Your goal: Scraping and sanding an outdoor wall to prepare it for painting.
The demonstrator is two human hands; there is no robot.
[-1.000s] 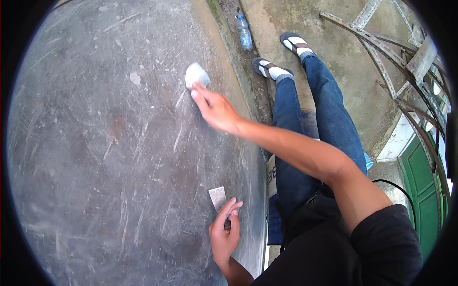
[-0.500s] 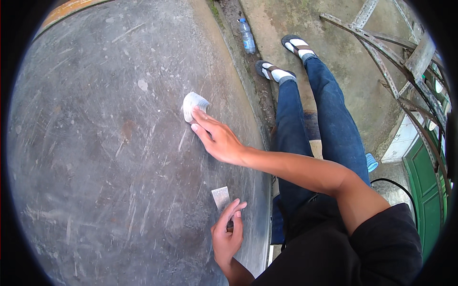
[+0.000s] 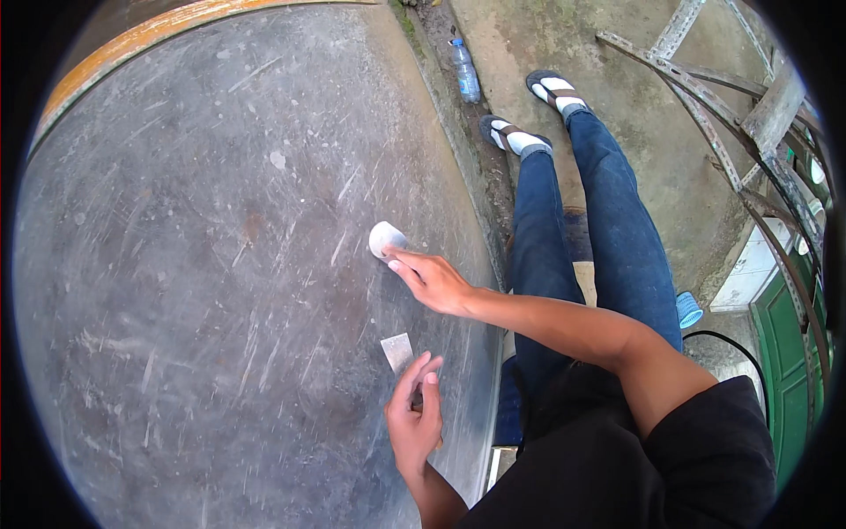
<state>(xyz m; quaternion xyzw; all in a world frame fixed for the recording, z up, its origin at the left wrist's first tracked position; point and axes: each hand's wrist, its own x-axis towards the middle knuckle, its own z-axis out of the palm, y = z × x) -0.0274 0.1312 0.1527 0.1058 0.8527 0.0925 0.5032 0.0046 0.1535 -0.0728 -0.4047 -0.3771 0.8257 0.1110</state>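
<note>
Head view, Reader: What is the state of the right hand (image 3: 434, 280)?

Technician: It is closed narrowly on the lower right part of a white rounded pad (image 3: 385, 238). The pad is held at the grey scuffed surface (image 3: 194, 264); whether its whole face makes contact cannot be determined.

Reader: And the left hand (image 3: 414, 428)?

Technician: It is curled around a scraper (image 3: 397, 350), whose rear part is mostly hidden by the hand. The flat, pale grey, rectangular blade projects past the fingers toward the upper left. Thumb and forefinger stand slightly apart.

Reader: Locate the pad relative to the scraper.

Technician: The pad is above the blade in the view, with part of the surface between the two.

Reader: Identify the surroundings.

Technician: An orange strip (image 3: 132, 48) borders the surface at upper left. A clear plastic bottle (image 3: 467, 70) with a blue cap lies near the person's dark sandals (image 3: 555, 91). Blue jeans (image 3: 617, 194) extend below these. A metal framework (image 3: 692, 97) occupies the upper right; a green door (image 3: 784, 353) shows at lower right.
</note>
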